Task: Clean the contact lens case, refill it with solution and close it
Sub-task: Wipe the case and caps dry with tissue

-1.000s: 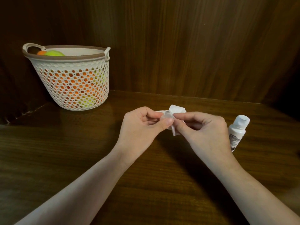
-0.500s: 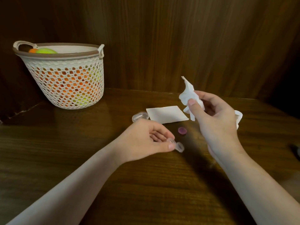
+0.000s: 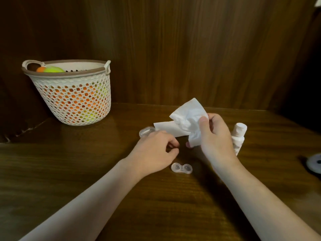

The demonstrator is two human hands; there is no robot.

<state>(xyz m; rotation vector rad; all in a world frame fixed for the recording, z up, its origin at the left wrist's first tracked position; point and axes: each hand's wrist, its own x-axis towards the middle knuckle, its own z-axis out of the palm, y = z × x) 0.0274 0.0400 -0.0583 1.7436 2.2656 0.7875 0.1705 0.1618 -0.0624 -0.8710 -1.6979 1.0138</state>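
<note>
While right hand (image 3: 215, 136) grips tissue (image 3: 189, 119), case (image 3: 181, 168) now seemingly released.

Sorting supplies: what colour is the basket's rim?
Brown, on a white basket; head view.

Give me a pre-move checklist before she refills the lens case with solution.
1. Lens case flat on the table, both wells uncapped and facing up: ok.
2. Wells wiped dry: cannot tell, too small to see.
3. Right hand free for the bottle: not ok, it holds the crumpled tissue.
4. Solution bottle upright and near the right hand: ok; its white cap appears to be on.
5. Left hand free to steady the case: ok, fingers loosely curled and seemingly empty.
6. Caps accounted for: cannot tell; only a clear lid shows beside the folded tissue.
</note>
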